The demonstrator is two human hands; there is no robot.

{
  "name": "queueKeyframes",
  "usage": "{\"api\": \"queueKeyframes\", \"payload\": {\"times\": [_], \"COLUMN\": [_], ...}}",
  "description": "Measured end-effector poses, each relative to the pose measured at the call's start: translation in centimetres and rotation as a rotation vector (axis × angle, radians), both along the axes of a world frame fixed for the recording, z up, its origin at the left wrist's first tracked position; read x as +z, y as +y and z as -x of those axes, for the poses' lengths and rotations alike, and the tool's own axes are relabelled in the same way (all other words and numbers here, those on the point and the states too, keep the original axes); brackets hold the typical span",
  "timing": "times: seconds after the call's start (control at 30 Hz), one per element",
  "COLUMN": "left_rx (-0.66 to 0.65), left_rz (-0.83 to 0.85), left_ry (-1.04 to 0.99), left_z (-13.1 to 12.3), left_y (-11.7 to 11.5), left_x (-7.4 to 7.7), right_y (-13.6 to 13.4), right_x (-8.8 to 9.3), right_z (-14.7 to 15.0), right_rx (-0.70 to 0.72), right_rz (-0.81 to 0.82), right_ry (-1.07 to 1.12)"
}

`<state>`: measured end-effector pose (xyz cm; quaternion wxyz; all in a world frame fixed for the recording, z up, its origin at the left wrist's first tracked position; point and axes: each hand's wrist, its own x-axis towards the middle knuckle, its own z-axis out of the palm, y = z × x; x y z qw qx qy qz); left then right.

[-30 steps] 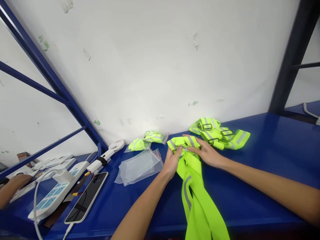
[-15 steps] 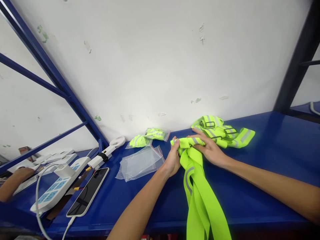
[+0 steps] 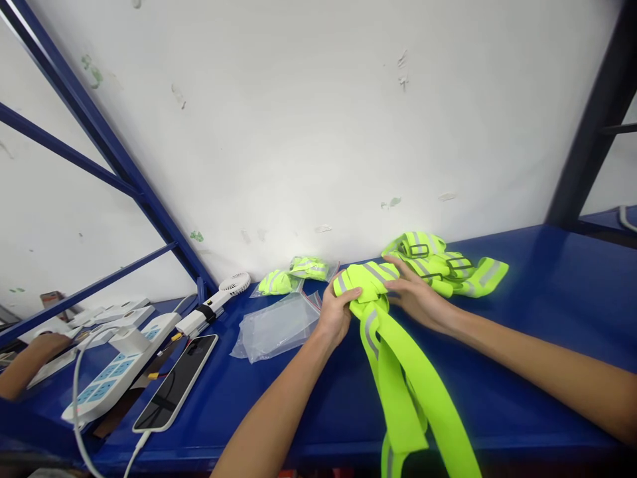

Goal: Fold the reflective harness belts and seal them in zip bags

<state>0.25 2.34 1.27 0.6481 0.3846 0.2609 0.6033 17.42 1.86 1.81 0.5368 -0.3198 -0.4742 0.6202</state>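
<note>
My left hand (image 3: 336,311) grips the left end of a bundled fluorescent yellow-green reflective strap (image 3: 367,280), its thumb lying across the front. At the bundle's right end, my right hand (image 3: 421,297) holds the edge between thumb and fingers, some of which are hidden behind it. Long loose lengths with grey reflective stripes hang from the bundle over the table's front edge. Just behind my right hand lies a heap of similar straps (image 3: 450,265) with black buckles. Clear zip bags (image 3: 279,325) lie flat to the left of my left hand.
Two bagged strap bundles (image 3: 308,267) rest by the wall. Farther left on the blue table (image 3: 507,372) are a white handheld fan (image 3: 233,284), a phone (image 3: 176,385) on a cable and a power strip (image 3: 112,378). Beyond the blue frame shows another person's hand (image 3: 50,346).
The bundle has turned so its wide striped face shows. My left hand has shifted slightly left, and my right hand has slid toward the bundle's right edge. The hanging lengths have swung and spread.
</note>
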Motion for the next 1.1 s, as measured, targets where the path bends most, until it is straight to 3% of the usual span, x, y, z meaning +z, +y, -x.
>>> {"api": "queueKeyframes", "payload": {"times": [0.1,0.43,0.73,0.93,1.1], "left_rx": [-0.025,-0.057,-0.138,-0.286,-0.341], "left_rz": [-0.041,-0.112,0.04,0.232,0.202], "left_ry": [0.068,0.108,0.02,0.097,0.021], "left_z": [0.5,0.4,0.4,0.2,-0.9], "left_y": [0.1,0.6,-0.5,-0.5,-0.9], "left_x": [0.1,-1.2,-0.1,-0.1,-0.7], "right_y": [0.0,0.4,-0.2,-0.2,0.2], "right_x": [-0.1,-0.6,0.2,-0.3,-0.4], "right_z": [-0.2,-0.9,-0.7,-0.9,-0.9], "right_rx": [0.165,0.116,0.034,-0.159,-0.224], "right_rz": [0.073,0.065,-0.258,-0.576,-0.663], "right_ry": [0.065,0.014,-0.169,-0.39,-0.379]}}
